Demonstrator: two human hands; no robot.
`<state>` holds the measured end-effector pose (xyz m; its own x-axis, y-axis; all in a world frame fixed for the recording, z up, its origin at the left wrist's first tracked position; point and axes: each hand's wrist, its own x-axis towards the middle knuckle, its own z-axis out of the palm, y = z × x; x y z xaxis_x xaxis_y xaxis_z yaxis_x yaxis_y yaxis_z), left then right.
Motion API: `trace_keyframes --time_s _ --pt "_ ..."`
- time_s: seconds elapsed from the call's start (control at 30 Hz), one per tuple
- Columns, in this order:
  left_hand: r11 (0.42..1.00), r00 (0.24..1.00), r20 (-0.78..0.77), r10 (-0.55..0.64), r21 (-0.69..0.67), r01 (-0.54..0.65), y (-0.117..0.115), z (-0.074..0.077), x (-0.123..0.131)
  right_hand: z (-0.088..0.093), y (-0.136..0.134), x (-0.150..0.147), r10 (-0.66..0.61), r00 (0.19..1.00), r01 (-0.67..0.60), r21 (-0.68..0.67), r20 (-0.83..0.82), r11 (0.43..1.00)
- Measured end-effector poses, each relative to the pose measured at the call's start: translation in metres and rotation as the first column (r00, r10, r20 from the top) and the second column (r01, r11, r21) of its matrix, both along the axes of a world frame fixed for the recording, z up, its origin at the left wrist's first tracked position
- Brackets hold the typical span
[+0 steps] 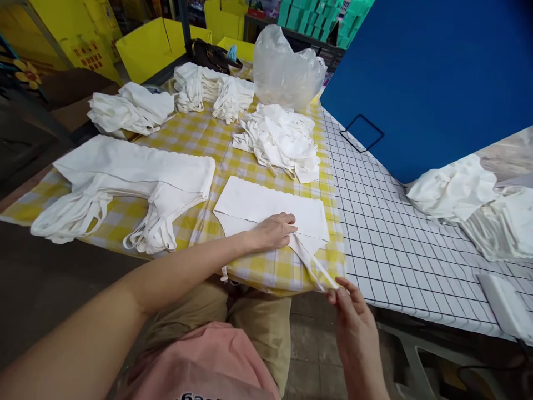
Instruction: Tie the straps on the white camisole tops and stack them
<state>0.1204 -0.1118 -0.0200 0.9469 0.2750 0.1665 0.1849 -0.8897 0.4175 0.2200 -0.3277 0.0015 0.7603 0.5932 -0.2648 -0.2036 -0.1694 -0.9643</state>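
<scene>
In front of me a white strappy top [266,205] lies flat on the yellow-checked tablecloth, its scalloped edge away from me. My left hand [273,230] rests on it where the straps begin, fingers bent slightly and pressing the fabric down. Beyond the table's near edge, my right hand [350,305] pinches the end of a thin white strap [322,272], drawn out toward the lower right. To the left is a neat stack of matching white tops [137,166], straps hanging toward me. Behind the flat top sits a loose heap of white tops [283,139].
More white stacks [216,89] and a folded pile [131,108] lie farther back, near a clear plastic bag [287,69]. On the right, a grid-patterned cloth [375,222] carries white garments [458,189] and a white box-like object [506,305]. A large blue panel [437,72] rises there.
</scene>
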Motion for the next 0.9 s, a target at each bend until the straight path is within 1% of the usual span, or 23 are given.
trace_keyframes --time_s 0.1,0.17,0.23,0.27,0.3,0.33,0.37,0.4,0.43,0.47,0.5,0.57,0.63,0.7,0.77,0.83,0.87,0.9 --pt "1.0 1.0 -0.025 0.008 -0.024 -0.009 0.0 0.002 0.001 -0.019 -0.017 -0.013 -0.092 0.994 0.091 -0.018 -0.058 0.996" --pt "0.996 0.999 -0.044 -0.002 -0.086 -0.002 0.001 0.004 -0.001 -0.031 -0.023 -0.019 -0.151 0.985 0.152 0.002 -0.084 0.988" --pt "0.988 0.999 -0.043 -0.005 -0.156 -0.002 0.003 0.007 -0.01 -0.045 -0.028 -0.026 -0.2 0.977 0.202 0.009 -0.079 0.979" --pt "0.984 0.999 -0.03 0.01 -0.18 -0.015 0.002 0.008 -0.017 -0.052 -0.029 -0.031 -0.195 0.978 0.195 -0.01 -0.08 0.981" --pt "0.98 0.999 -0.012 0.037 -0.194 -0.039 0.002 0.009 -0.026 -0.059 -0.03 -0.037 -0.149 0.985 0.145 -0.047 -0.088 0.988" --pt "0.978 0.997 0.008 0.073 -0.199 -0.07 0.0 0.01 -0.037 -0.066 -0.029 -0.045 -0.047 0.994 0.038 -0.087 -0.102 0.995" --pt "0.975 0.994 0.025 0.108 -0.198 -0.101 -0.002 0.011 -0.049 -0.073 -0.026 -0.055 0.093 0.988 -0.107 -0.115 -0.12 0.988" --pt "0.972 0.99 0.031 0.14 -0.195 -0.131 -0.004 0.012 -0.062 -0.079 -0.022 -0.067 0.244 0.96 -0.261 -0.124 -0.134 0.957" --pt "0.968 0.985 0.028 0.171 -0.194 -0.162 -0.006 0.012 -0.074 -0.084 -0.015 -0.08 0.377 0.916 -0.393 -0.113 -0.14 0.913" --pt "0.962 0.98 0.017 0.2 -0.192 -0.194 -0.009 0.012 -0.087 -0.089 -0.006 -0.094 0.472 0.871 -0.486 -0.09 -0.137 0.869" --pt "0.956 0.974 -0.001 0.226 -0.192 -0.222 -0.011 0.013 -0.099 -0.092 0.005 -0.108 0.524 0.841 -0.535 -0.064 -0.133 0.842" --pt "0.947 0.967 -0.053 0.247 -0.198 -0.253 -0.014 0.012 -0.119 -0.097 0.029 -0.134 0.564 0.814 -0.573 -0.032 -0.141 0.819" --pt "0.948 0.968 -0.119 0.22 -0.207 -0.241 -0.016 0.009 -0.135 -0.096 0.048 -0.153 0.607 0.778 -0.617 -0.016 -0.161 0.787" --pt "0.956 0.97 -0.174 0.17 -0.21 -0.206 -0.015 0.005 -0.144 -0.087 0.056 -0.162 0.672 0.714 -0.684 0.01 -0.197 0.73" --pt "0.961 0.969 -0.199 0.143 -0.204 -0.184 -0.014 0.0 -0.149 -0.069 0.049 -0.161 0.745 0.622 -0.761 0.039 -0.241 0.648" --pt "0.966 0.97 -0.197 0.144 -0.186 -0.182 -0.013 -0.005 -0.149 -0.047 0.032 -0.151 0.818 0.494 -0.84 0.083 -0.295 0.537" --pt "0.968 0.97 -0.192 0.15 -0.173 -0.184 -0.013 -0.007 -0.148 -0.037 0.023 -0.143 0.847 0.418 -0.87 0.126 -0.328 0.477" --pt "0.969 0.97 -0.186 0.159 -0.157 -0.189 -0.014 -0.009 -0.148 -0.028 0.014 -0.136 0.858 0.355 -0.87 0.204 -0.372 0.448"
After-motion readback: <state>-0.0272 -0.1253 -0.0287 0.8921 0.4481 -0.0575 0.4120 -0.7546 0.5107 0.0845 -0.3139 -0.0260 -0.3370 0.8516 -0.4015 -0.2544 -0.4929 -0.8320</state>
